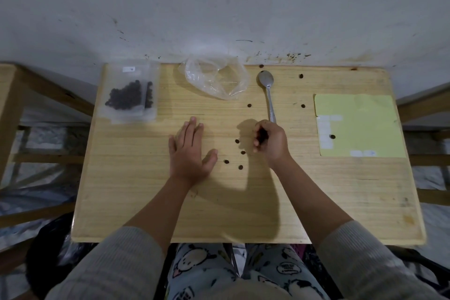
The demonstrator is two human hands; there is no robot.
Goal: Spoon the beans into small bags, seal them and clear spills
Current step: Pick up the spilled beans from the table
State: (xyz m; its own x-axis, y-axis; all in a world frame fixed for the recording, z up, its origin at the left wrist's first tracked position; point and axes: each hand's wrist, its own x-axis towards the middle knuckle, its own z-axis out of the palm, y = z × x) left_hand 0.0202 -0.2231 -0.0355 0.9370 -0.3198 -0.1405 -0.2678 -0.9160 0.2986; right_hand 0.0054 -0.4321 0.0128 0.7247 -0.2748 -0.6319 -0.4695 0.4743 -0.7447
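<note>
R hand [270,140] fingers curled round gathered beans, collecting spills mid-counter; L hand [191,151] flat, fingers straight, steadying. Loose beans [239,167] remain; filled bags [130,94] far-left corner.

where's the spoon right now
In the head view the spoon lies on the table, right of centre near the far edge, between the empty bag and the yellow sheet, handle toward the right hand.
</note>
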